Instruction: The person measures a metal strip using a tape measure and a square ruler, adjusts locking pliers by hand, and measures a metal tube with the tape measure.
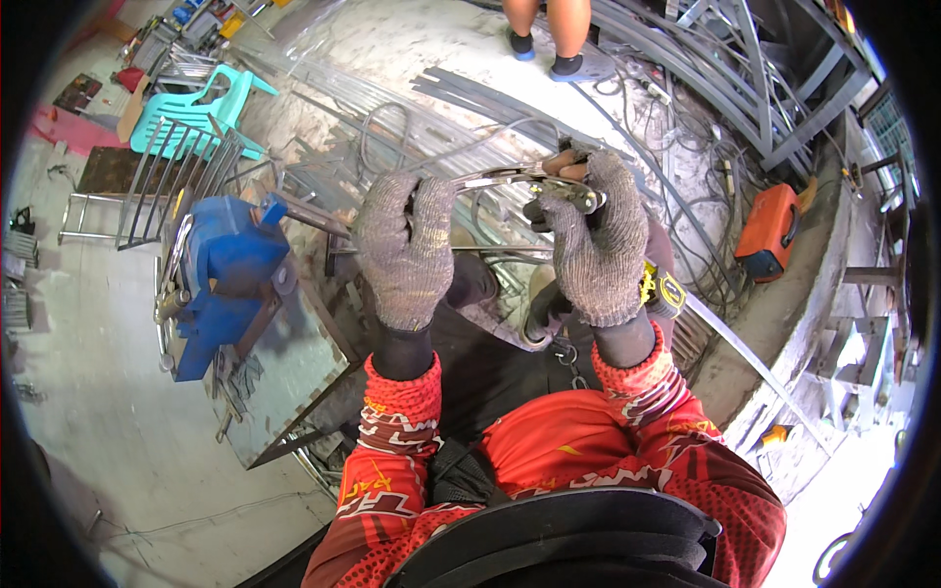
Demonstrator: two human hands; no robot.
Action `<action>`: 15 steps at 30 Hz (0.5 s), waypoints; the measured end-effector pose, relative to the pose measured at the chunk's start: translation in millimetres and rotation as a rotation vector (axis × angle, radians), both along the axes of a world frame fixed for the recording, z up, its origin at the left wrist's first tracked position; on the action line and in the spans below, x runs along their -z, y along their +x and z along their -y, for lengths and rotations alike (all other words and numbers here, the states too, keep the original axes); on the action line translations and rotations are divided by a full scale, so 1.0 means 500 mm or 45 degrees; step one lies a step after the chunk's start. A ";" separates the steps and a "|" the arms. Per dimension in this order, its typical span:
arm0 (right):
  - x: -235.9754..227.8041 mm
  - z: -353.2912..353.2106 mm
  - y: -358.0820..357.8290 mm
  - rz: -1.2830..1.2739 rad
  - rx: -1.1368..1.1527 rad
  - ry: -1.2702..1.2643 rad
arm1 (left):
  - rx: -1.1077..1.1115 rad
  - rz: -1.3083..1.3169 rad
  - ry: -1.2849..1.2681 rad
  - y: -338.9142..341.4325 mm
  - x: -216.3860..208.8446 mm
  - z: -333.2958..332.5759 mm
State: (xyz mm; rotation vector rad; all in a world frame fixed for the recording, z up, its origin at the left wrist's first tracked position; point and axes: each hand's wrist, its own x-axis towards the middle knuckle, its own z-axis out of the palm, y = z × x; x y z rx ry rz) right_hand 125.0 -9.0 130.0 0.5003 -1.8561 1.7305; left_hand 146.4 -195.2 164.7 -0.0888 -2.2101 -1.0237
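Gripping locking pliers (534,183) w/ right hand (595,245)

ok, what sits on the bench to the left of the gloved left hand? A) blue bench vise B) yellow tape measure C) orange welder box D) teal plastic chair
A: a blue bench vise stands on the metal table just left of the left hand; the orange box lies on the floor far right, and the teal chair stands farther back on the floor.
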 end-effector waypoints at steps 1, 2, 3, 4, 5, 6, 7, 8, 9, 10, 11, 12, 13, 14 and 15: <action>-0.002 -0.001 0.000 -0.019 0.014 0.003 | 0.034 0.032 -0.091 -0.003 0.005 0.008; -0.003 -0.002 0.000 -0.035 0.027 0.005 | 0.028 0.038 -0.086 -0.004 0.007 0.015; -0.005 -0.001 0.001 -0.051 0.039 0.006 | 0.061 0.140 -0.106 -0.005 0.010 0.021; 0.002 -0.007 0.002 0.178 -0.065 -0.105 | 0.097 0.240 -0.123 -0.003 0.012 0.023; 0.009 -0.011 0.000 0.245 -0.060 -0.091 | 0.096 0.245 -0.112 -0.001 0.018 0.024; 0.015 -0.014 -0.001 0.314 -0.057 -0.078 | 0.111 0.257 -0.166 0.001 0.027 0.026; 0.023 -0.019 -0.004 0.380 -0.051 -0.063 | 0.122 0.261 -0.189 -0.002 0.037 0.024; 0.032 -0.021 -0.011 0.137 0.057 0.054 | 0.133 0.267 -0.209 -0.004 0.047 0.021; 0.034 -0.023 -0.013 -0.021 0.093 0.075 | 0.129 0.017 -0.484 -0.011 0.055 0.017; 0.035 -0.022 -0.018 -0.180 0.134 0.096 | 0.124 -0.240 -0.760 -0.017 0.059 0.015; 0.034 -0.022 -0.017 -0.181 0.140 0.102 | 0.129 -0.243 -0.753 -0.014 0.062 0.007; 0.033 -0.023 -0.016 -0.211 0.159 0.108 | 0.119 -0.058 -0.523 -0.008 0.065 -0.003; 0.034 -0.022 -0.017 -0.236 0.176 0.117 | 0.109 0.132 -0.288 -0.007 0.070 -0.008; 0.034 -0.023 -0.017 -0.301 0.179 0.139 | 0.116 0.136 -0.279 -0.009 0.074 -0.006; 0.036 -0.025 -0.019 -0.296 0.184 0.151 | 0.284 0.310 -0.031 -0.012 0.076 0.001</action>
